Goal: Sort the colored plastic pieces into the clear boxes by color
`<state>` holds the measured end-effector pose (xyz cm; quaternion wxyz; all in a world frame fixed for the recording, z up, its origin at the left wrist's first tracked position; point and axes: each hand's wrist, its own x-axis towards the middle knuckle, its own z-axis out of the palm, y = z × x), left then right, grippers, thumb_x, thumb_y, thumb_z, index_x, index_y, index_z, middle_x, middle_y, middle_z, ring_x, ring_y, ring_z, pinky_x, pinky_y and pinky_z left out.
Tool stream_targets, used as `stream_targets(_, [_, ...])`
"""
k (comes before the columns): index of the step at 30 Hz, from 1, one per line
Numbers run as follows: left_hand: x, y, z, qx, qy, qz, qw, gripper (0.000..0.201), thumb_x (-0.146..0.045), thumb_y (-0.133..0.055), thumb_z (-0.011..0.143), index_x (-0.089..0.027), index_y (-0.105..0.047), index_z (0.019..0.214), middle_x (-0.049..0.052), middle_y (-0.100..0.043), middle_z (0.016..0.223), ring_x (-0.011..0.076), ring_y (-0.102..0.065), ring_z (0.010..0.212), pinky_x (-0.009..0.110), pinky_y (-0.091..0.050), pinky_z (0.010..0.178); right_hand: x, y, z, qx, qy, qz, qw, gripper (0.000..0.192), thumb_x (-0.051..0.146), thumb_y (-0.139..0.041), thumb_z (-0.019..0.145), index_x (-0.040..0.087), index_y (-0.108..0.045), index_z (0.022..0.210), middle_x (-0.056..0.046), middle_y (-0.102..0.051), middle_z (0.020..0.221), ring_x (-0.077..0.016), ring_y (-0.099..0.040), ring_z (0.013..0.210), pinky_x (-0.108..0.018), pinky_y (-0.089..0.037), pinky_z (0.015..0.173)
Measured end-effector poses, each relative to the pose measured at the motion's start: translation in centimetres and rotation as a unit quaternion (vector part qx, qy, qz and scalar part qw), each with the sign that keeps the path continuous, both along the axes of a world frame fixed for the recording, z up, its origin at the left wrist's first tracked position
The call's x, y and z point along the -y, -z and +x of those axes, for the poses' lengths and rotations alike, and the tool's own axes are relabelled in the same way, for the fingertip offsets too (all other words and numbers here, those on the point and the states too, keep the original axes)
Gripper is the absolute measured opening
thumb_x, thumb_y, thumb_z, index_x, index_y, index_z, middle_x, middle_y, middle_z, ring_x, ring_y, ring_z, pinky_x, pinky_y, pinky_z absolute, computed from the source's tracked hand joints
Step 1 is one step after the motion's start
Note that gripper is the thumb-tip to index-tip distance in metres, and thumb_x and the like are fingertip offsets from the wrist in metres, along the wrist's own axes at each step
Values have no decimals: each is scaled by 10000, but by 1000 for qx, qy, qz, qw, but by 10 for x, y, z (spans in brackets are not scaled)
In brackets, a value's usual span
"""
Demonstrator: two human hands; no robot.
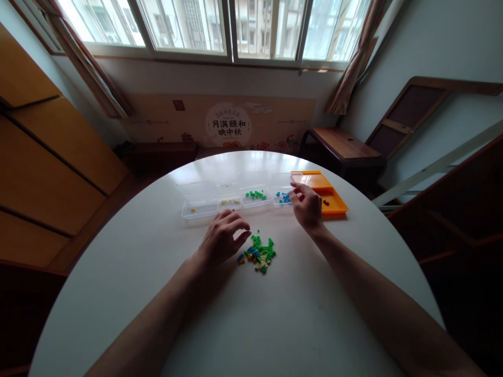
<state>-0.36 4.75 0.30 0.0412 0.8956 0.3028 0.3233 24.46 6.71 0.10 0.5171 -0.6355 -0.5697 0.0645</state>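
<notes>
Both forearms (149, 314) reach in over the white table (255, 335). The left hand (222, 236) is just beside the pile (260, 252) of green, blue, yellow and cream bricks, which lies on the table between the arms; its thumb and forefinger are slightly parted. The right hand (308, 208) is at the clear box with blue bricks (283, 198); whether its fingers pinch anything, I cannot tell. To the left stand boxes with green bricks (256, 195), cream bricks (230, 202) and a yellow brick (193, 210). Right of the blue ones, the orange tray (338, 208) holds dark bricks (326, 202).
</notes>
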Motion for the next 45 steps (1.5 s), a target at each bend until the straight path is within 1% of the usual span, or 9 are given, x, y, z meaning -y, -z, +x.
stream_targets(6, [1,2,-1,-18,2,-52,998,290,-30,-532,680,-208,-660,870,33,-647,861,209,-538,879,390,-455,837,2,4,-2,-10,-2,-15,1000,295,306,-531,806,153,-692,1000,-49,-679,786,-158,-561,604,-302,-467,668])
stream_targets(11, [3,0,1,-53,18,-61,997,272,-142,-595,793,-263,-682,1022,45,-645,944,207,-542,898,386,-447,847,6,4,-11,32,-40,-3,999,248,273,-525,812,162,-699,951,-55,-688,827,-162,-561,628,-298,-465,689])
stream_targets(16, [1,5,1,-65,25,-54,996,114,-228,-607,839,-260,-709,880,38,-644,874,193,-534,857,359,-434,818,13,3,-21,60,-89,-2,994,212,234,-526,819,165,-702,917,-46,-678,805,-145,-531,599,-287,-454,676])
stream_targets(20, [1,5,1,-61,23,-49,997,118,-246,-587,859,-230,-688,799,35,-646,850,187,-526,847,352,-425,825,19,1,-30,58,-130,-22,990,188,226,-537,822,171,-710,875,-42,-680,807,-125,-517,572,-268,-439,637])
stream_targets(23, [2,1,2,-38,16,-32,999,85,-247,-607,855,-218,-677,819,36,-654,844,186,-532,836,341,-430,804,23,0,-38,33,-206,-71,975,169,236,-567,812,169,-718,846,-32,-684,763,-116,-530,577,-250,-434,613])
stream_targets(27, [3,-2,5,23,-7,21,999,77,-235,-611,862,-205,-668,820,30,-657,801,177,-526,805,334,-433,778,28,0,-49,-23,-335,-130,933,177,250,-586,808,168,-729,874,-26,-705,764,-122,-579,646,-230,-439,617])
stream_targets(30, [3,-3,6,48,-15,49,998,65,-224,-615,859,-195,-661,824,27,-645,782,173,-515,796,330,-438,764,32,-1,-53,-56,-380,-154,910,198,252,-567,816,160,-732,874,-28,-711,778,-129,-595,676,-232,-447,640])
stream_targets(35, [3,-3,5,60,-14,66,996,74,-225,-621,855,-192,-650,796,23,-628,769,166,-515,782,317,-445,745,33,0,-55,-86,-395,-175,898,183,237,-582,792,144,-729,850,-20,-690,725,-119,-569,638,-226,-437,622])
stream_targets(45, [-2,5,-3,23,-43,47,998,92,-254,-622,850,-186,-600,792,25,-620,769,183,-531,796,330,-451,757,29,2,-52,38,-340,-121,932,102,165,-617,780,169,-710,822,0,-670,713,-88,-521,598,-207,-401,595])
